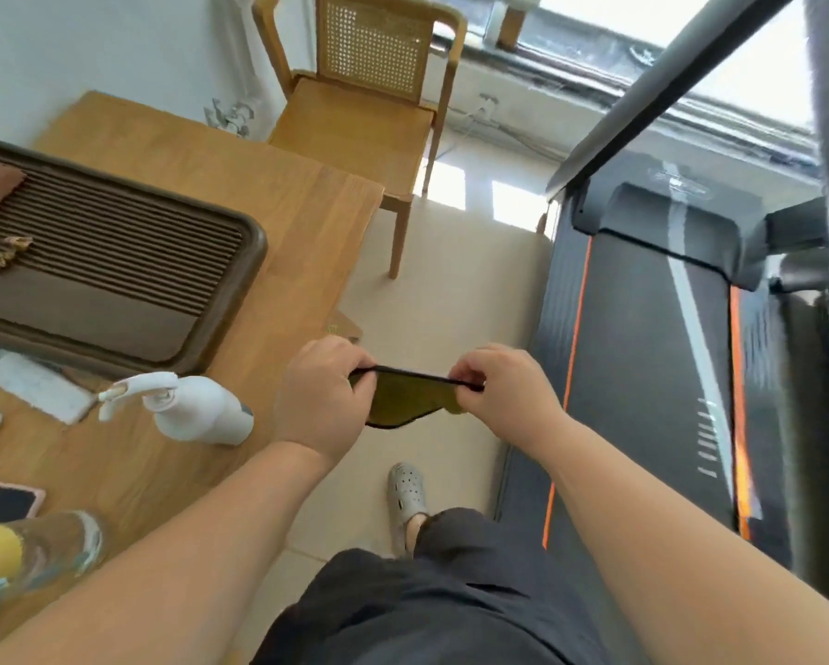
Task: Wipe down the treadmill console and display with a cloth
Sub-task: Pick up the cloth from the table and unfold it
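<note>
Both hands, left (323, 386) and right (501, 383), pinch a dark cloth (405, 400) taut between their fingers, beside a treadmill (642, 352).

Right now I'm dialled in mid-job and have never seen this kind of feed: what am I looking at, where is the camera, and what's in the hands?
There is no machine here, just one wide camera worn on a person's head, looking down at their bare arms. The left hand and right hand each pinch one end of a dark olive-yellow cloth with a black edge, stretched between them above the floor. Both hands are closed in a grip on it. To the left is a light wooden table carrying a dark brown slatted tray, a white pump bottle lying on its side and a phone in a pink case. A wooden chair with a cane back stands beyond. On the right is the black treadmill with orange stripes; its console is not clearly in view, and wiping has not begun.
</note>
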